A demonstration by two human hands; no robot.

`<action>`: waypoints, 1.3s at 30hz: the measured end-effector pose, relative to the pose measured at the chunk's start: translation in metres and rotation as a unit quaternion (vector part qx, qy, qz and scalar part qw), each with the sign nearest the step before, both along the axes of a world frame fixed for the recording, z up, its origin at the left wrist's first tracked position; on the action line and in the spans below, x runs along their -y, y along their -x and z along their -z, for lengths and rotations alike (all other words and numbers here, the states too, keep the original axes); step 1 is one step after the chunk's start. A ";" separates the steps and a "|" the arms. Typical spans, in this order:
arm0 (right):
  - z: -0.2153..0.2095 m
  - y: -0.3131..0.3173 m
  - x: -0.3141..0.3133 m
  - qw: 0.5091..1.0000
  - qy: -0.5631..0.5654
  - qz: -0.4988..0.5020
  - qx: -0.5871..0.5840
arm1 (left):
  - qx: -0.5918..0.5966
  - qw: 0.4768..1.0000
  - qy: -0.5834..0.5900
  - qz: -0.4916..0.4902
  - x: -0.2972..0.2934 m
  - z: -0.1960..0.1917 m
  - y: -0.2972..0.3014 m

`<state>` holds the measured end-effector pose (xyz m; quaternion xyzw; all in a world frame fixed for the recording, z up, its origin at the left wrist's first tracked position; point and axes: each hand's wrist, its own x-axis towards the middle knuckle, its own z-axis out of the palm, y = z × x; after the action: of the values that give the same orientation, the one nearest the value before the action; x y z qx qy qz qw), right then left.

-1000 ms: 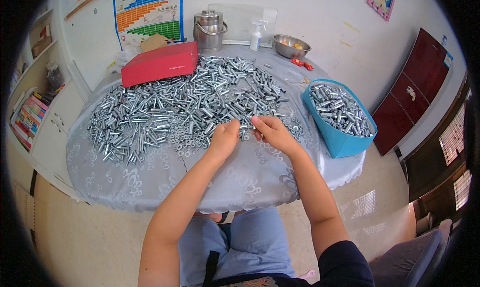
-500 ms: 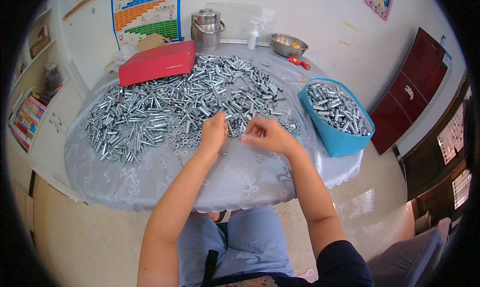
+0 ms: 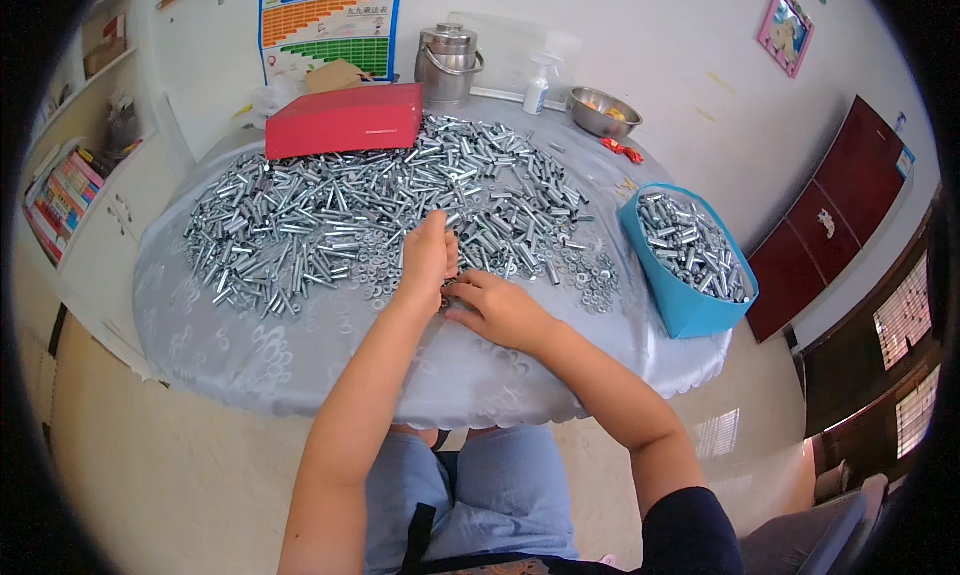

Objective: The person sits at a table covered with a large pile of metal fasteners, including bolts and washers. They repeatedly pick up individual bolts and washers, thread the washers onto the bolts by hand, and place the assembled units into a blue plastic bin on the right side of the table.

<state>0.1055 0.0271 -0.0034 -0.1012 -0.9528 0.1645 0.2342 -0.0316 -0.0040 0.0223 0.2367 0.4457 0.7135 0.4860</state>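
My left hand [image 3: 427,262] is closed in a fist with its thumb uppermost, above the near edge of a wide heap of metal sleeves [image 3: 300,210]. Whatever it grips is hidden inside the fingers. Close against its lower right side is my right hand [image 3: 503,313], its thumb and fingertips drawn together. Anything between those fingertips is too small to make out. Small washers and nuts [image 3: 372,267] lie loose to the left of my hands, and more nuts [image 3: 592,278] are scattered to the right.
A blue fabric bin [image 3: 690,310] full of metal sleeves stands at the table's right. Behind the heap are a red box [image 3: 345,122], a steel canister [image 3: 447,70], a spray bottle [image 3: 536,90] and a steel bowl [image 3: 605,122]. A grey patterned cloth [image 3: 260,365] covers the table.
My right hand has moved left and down, from a gap beside my left hand to close against it. The whole view has shifted slightly.
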 end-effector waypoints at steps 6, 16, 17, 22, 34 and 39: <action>0.007 0.004 -0.003 0.999 -0.038 -0.015 -0.025 | -0.016 1.000 0.008 -0.016 0.002 -0.001 -0.004; 0.007 0.008 0.009 0.999 -0.011 0.031 -0.030 | -0.027 1.000 0.002 -0.013 0.002 0.000 -0.008; 0.008 0.006 0.007 0.999 -0.032 0.025 -0.032 | -0.032 0.999 0.003 -0.016 0.002 0.001 -0.009; -0.003 -0.003 -0.007 0.963 0.165 0.104 -0.188 | -0.025 1.000 0.014 -0.012 0.005 -0.001 -0.005; -0.016 -0.018 -0.019 0.844 0.438 0.054 -0.304 | -0.135 0.988 0.040 0.068 0.002 0.003 -0.017; -0.011 -0.020 -0.026 0.856 0.418 0.032 -0.301 | -0.145 0.986 0.033 0.072 0.003 0.005 -0.017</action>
<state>0.1260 0.0526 0.0075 -0.1657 -0.6736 0.5625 0.4500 -0.0142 -0.0074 0.0177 0.3528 0.5162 0.6201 0.4738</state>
